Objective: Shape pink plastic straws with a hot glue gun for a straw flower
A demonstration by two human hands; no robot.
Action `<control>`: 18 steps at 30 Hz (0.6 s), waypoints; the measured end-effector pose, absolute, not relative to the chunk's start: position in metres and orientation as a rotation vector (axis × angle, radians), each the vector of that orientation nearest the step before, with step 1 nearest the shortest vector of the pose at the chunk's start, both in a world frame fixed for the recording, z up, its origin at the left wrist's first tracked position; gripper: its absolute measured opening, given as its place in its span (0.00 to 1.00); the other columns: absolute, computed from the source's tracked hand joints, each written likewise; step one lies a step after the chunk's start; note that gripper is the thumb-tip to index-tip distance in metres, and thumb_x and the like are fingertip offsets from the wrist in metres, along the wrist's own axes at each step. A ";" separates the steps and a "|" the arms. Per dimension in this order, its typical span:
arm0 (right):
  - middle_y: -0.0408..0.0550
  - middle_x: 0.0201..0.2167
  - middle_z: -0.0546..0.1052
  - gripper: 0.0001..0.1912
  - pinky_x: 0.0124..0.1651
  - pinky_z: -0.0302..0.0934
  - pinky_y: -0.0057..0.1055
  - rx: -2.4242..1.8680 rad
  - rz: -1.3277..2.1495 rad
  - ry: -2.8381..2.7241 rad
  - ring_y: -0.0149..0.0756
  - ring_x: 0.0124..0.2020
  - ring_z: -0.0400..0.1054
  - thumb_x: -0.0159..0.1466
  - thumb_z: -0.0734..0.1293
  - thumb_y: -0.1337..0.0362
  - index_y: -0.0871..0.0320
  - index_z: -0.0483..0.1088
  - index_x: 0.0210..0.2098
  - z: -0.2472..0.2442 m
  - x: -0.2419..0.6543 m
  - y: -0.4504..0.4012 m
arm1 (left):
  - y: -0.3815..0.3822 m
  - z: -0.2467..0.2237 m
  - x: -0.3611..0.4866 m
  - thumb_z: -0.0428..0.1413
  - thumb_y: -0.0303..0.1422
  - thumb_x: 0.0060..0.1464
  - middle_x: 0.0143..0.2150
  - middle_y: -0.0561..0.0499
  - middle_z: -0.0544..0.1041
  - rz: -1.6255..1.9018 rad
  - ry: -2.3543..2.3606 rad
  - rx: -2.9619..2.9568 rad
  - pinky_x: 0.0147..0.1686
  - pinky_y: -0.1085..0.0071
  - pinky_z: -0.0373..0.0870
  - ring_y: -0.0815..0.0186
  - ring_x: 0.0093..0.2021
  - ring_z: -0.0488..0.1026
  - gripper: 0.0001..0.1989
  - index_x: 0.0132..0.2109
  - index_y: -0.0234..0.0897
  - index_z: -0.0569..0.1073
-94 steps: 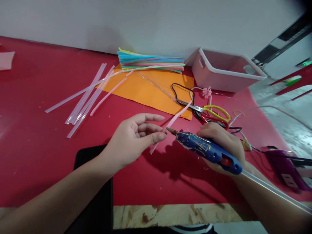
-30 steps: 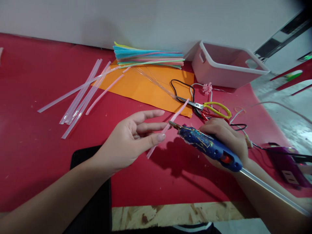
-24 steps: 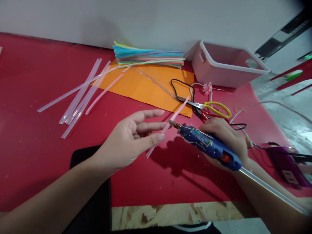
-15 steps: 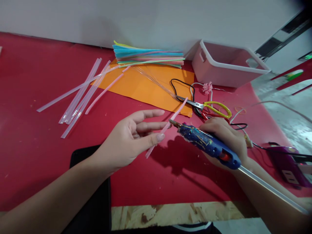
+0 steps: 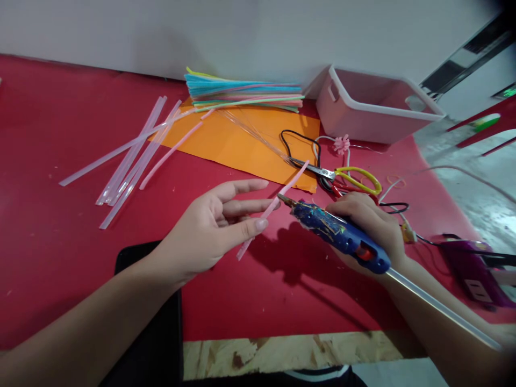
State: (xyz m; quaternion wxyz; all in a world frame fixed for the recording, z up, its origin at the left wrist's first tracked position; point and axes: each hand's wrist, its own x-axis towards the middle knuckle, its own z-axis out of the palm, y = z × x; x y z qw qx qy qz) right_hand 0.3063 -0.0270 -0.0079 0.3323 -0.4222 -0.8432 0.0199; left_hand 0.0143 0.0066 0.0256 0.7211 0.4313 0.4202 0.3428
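Observation:
A short pink pipe cleaner [image 5: 295, 176] is pinched between the thumb and a finger of my left hand [image 5: 215, 231], slanting up to the right. My right hand [image 5: 368, 226] is wrapped round a blue hot glue gun [image 5: 322, 226], its body smeared with dried glue. The gun's metal nozzle is at the middle of the pipe cleaner, touching it or very close. From the gun's rear end a long clear glue stick [image 5: 439, 306] sticks out. Beyond my right hand lie scissors [image 5: 358, 177] with a yellow and a red handle.
Glue sticks [image 5: 133, 156] and a pink pipe cleaner [image 5: 171, 154] lie at the left. Coloured pipe cleaners [image 5: 245, 94] rest on orange paper [image 5: 242, 145]. A pink bin [image 5: 363, 115], a small pink flower [image 5: 342, 144], cords and a purple power strip [image 5: 471, 269] are at the right.
The glue gun has shifted slightly left and up along the pipe cleaner. My left hand has drifted a little left, with its grip unchanged.

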 end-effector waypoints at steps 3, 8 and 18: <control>0.49 0.33 0.75 0.11 0.41 0.62 0.40 -1.097 0.066 -2.220 0.40 0.34 0.68 0.67 0.67 0.58 0.56 0.71 0.46 -0.008 0.307 -0.027 | 0.007 0.026 0.014 0.70 0.28 0.56 0.49 0.49 0.88 0.757 0.921 0.954 0.32 0.83 0.79 0.62 0.48 0.86 0.21 0.55 0.44 0.79; 0.48 0.32 0.76 0.08 0.41 0.62 0.39 -1.131 0.038 -2.207 0.40 0.33 0.69 0.67 0.67 0.59 0.54 0.71 0.45 -0.007 0.306 -0.026 | 0.007 0.026 0.014 0.70 0.26 0.55 0.48 0.51 0.88 0.762 0.884 0.929 0.39 0.81 0.81 0.61 0.52 0.85 0.19 0.52 0.44 0.79; 0.48 0.33 0.75 0.08 0.41 0.63 0.38 -1.126 0.022 -2.210 0.39 0.34 0.69 0.67 0.67 0.60 0.54 0.70 0.45 -0.007 0.305 -0.026 | 0.007 0.025 0.013 0.69 0.25 0.56 0.47 0.52 0.89 0.771 0.851 0.931 0.36 0.83 0.80 0.64 0.50 0.85 0.19 0.52 0.44 0.78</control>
